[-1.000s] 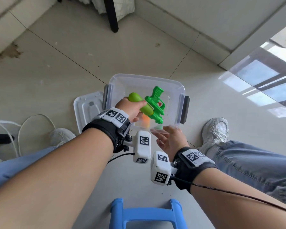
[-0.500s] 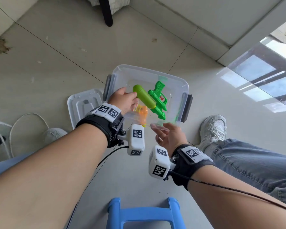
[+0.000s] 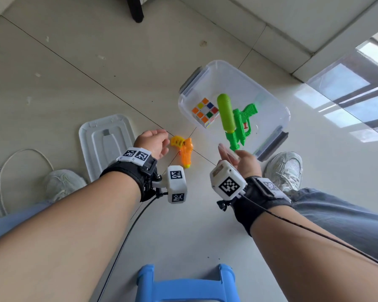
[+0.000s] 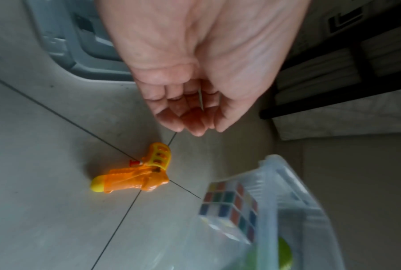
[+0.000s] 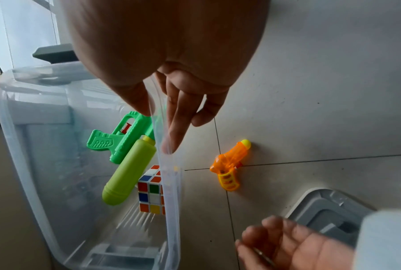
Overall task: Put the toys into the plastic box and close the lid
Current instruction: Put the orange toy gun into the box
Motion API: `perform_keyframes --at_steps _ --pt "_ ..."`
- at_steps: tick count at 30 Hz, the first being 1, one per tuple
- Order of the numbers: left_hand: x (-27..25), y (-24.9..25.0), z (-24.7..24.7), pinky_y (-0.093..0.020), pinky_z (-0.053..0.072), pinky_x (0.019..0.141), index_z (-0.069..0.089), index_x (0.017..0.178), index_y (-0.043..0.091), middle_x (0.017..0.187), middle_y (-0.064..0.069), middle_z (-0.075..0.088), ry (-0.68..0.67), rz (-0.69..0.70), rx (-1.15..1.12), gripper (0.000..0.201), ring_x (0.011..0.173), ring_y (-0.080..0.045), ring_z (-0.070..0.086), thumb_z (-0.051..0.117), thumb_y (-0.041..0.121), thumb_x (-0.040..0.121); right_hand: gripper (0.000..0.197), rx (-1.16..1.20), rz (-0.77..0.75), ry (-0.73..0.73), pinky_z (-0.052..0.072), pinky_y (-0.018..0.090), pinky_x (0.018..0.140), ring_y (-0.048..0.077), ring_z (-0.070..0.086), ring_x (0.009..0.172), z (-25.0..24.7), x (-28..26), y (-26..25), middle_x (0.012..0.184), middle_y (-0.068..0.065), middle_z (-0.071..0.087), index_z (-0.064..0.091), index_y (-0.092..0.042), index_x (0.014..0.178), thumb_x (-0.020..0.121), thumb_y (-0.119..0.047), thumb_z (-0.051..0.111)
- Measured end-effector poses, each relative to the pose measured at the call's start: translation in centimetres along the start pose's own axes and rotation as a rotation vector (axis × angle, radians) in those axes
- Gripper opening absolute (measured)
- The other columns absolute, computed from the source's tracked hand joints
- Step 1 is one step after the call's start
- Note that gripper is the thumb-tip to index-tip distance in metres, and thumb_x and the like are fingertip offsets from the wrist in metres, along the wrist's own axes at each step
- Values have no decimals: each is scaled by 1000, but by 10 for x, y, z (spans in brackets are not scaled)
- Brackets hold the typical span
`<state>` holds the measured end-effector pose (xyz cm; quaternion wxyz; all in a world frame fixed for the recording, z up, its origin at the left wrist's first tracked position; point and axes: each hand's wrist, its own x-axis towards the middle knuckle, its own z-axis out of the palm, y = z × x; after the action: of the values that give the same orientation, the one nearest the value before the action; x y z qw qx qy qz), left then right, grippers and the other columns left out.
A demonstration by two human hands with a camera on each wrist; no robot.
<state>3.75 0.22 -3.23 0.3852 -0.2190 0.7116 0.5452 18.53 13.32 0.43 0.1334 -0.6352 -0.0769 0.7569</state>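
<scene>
A clear plastic box (image 3: 268, 110) stands on the floor tiles, without its lid. Inside lie a green water gun (image 3: 236, 120) (image 5: 123, 146) and a colour cube (image 3: 205, 112) (image 5: 151, 193) (image 4: 229, 204). My right hand (image 3: 229, 152) (image 5: 158, 118) pinches the box's near rim (image 5: 169, 182), thumb inside and fingers outside. An orange water gun (image 3: 183, 151) (image 4: 139, 175) (image 5: 229, 168) lies on the floor left of the box. My left hand (image 3: 159, 138) (image 4: 190, 117) hovers just left of it, fingers loosely curled and empty. The grey lid (image 3: 106, 142) lies flat further left.
A blue stool (image 3: 183, 284) is right below me. White shoes (image 3: 286, 168) (image 3: 63, 184) flank the hands. A white cable loop (image 3: 24, 162) lies at the far left. A dark furniture leg (image 3: 135, 9) and a raised ledge (image 3: 292, 25) border the floor behind.
My left hand let go of the green water gun, which now lies in the box, and drew back left. The box has shifted right, uncovering the orange gun.
</scene>
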Motion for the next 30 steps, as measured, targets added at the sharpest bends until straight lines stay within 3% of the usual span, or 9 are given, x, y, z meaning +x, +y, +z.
perform_keyframes --at_steps 2,5,10,13,16,19,23,27,30 --pt "8 -9 6 -26 51 65 63 82 19 78 2 65 8 -38 -20 15 67 -8 60 63 5 86 40 6 -20 18 50 28 55 20 70 47 3 7 -5 86 16 72 48 0 133 99 -13 33" --pt "22 -17 15 -28 52 65 64 84 19 82 0 64 16 -19 58 13 71 -11 59 65 6 84 41 12 -3 19 45 24 57 17 69 47 6 15 -10 92 14 70 44 -1 136 98 -16 36" --pt "48 -24 27 -34 55 88 64 108 18 101 3 62 -23 190 504 26 92 -17 63 63 9 83 43 5 23 20 44 24 62 16 70 48 9 30 -15 100 14 71 43 -1 137 97 -15 38" --pt "57 -27 33 -22 44 87 62 116 22 126 -2 56 -84 335 829 37 110 -17 59 60 7 83 43 15 30 23 43 23 62 16 69 47 8 38 -16 95 14 71 43 2 136 96 -13 38" --pt "68 -32 37 -25 35 101 56 130 23 141 -7 42 -160 392 1059 52 127 -28 43 61 6 81 39 14 39 39 42 22 58 13 69 49 7 45 -15 79 11 75 47 2 131 95 -13 39" --pt "76 -38 39 -26 28 108 51 135 26 145 -6 34 -199 372 1183 60 133 -31 30 70 16 80 27 20 15 58 42 23 62 14 70 53 7 51 -13 72 11 75 47 -4 119 94 -11 40" --pt "82 -45 41 -28 30 106 54 132 28 140 -4 34 -187 379 1211 64 129 -30 30 79 28 73 19 28 2 37 43 24 61 15 71 53 7 53 -11 70 11 75 43 -5 111 92 -8 41" --pt "86 -47 45 -30 36 101 61 115 26 133 -4 37 -178 363 1179 49 125 -29 35 82 25 70 34 32 3 31 44 24 59 15 71 53 6 57 -9 76 13 75 44 -6 125 91 -8 42" --pt "86 -43 44 -33 43 97 60 108 22 128 -7 48 -196 340 1173 44 119 -30 48 82 22 70 46 18 4 38 44 24 59 15 70 53 6 56 -8 76 12 75 42 -2 136 91 -8 42"
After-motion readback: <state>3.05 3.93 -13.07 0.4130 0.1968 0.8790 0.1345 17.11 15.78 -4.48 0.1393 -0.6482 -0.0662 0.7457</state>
